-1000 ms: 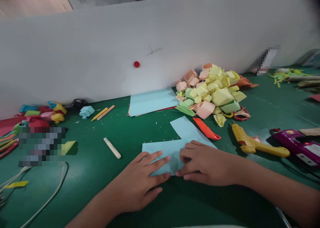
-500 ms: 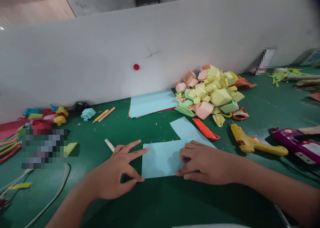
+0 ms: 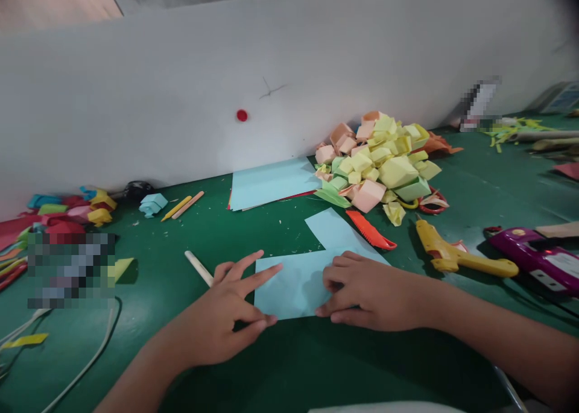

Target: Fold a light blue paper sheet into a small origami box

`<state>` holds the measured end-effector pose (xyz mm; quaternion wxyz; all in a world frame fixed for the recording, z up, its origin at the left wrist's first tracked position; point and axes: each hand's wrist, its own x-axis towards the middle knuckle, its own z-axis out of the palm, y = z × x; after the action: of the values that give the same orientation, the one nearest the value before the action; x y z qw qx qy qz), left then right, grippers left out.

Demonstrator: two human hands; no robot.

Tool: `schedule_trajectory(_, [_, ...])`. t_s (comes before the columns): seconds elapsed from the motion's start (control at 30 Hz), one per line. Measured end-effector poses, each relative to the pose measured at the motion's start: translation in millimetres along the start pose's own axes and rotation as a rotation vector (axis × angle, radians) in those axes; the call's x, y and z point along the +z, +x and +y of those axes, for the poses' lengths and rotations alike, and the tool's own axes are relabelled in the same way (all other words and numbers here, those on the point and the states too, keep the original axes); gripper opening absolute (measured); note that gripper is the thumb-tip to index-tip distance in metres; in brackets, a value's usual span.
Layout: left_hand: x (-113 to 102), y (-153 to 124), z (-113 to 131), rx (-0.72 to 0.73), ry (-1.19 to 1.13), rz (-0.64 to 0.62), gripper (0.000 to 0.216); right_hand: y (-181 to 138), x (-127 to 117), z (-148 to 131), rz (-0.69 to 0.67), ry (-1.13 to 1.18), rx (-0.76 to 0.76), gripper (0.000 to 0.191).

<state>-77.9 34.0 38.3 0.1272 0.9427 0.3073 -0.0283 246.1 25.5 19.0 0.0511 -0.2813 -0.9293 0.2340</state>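
A light blue folded paper sheet (image 3: 292, 283) lies flat on the green table (image 3: 190, 353) in front of me. My left hand (image 3: 226, 316) rests at its left edge, fingers spread, with the index finger lying on the sheet and the thumb at its lower corner. My right hand (image 3: 366, 292) lies palm down on the sheet's right part, fingers curled and pressing on the paper. A second light blue piece (image 3: 332, 232) sticks out from under that hand toward the back.
A heap of folded yellow, green and peach paper pieces (image 3: 380, 163) lies behind, with blue sheets (image 3: 271, 182) beside it. An orange cutter (image 3: 370, 230), a yellow glue gun (image 3: 452, 256), a purple tool (image 3: 538, 259) and a white stick (image 3: 199, 268) surround the sheet. Coloured scraps (image 3: 67, 211) sit left.
My left hand slid from the middle of the sheet to its left edge and opened its fingers, then crept slightly back onto the paper. My right hand stayed pressed in place.
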Motion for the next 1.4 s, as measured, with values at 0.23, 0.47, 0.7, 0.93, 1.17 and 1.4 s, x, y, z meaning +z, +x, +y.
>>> schedule_trajectory(0.23, [-7.6, -9.5, -8.7, 0.054, -0.039, 0.011, 0.030, 0.3, 1.2, 1.1, 0.014, 0.005, -0.010, 0.030])
schedule_trajectory(0.47, [17.3, 12.3, 18.6, 0.146, 0.011, 0.026, 0.053, 0.0, 1.8, 0.3, 0.005, -0.018, -0.002, 0.030])
schedule_trajectory(0.7, [28.4, 16.3, 19.9, 0.114, 0.053, 0.073, 0.057, 0.6, 0.0, 0.0, 0.012, -0.028, -0.010, 0.030])
schedule_trajectory(0.93, [26.6, 18.0, 20.4, 0.090, 0.066, 0.045, 0.053, 0.6, -2.2, -1.6, -0.016, -0.047, -0.003, 0.031])
schedule_trajectory(1.17, [27.5, 17.0, 19.0, 0.073, 0.039, 0.003, 0.051, -10.1, -12.2, 7.1, -0.068, -0.025, -0.040, 0.028])
schedule_trajectory(1.4, [27.5, 17.3, 16.5, 0.069, 0.019, -0.015, 0.049, -21.3, -25.4, 7.9, -0.058, -0.043, 0.016, 0.029])
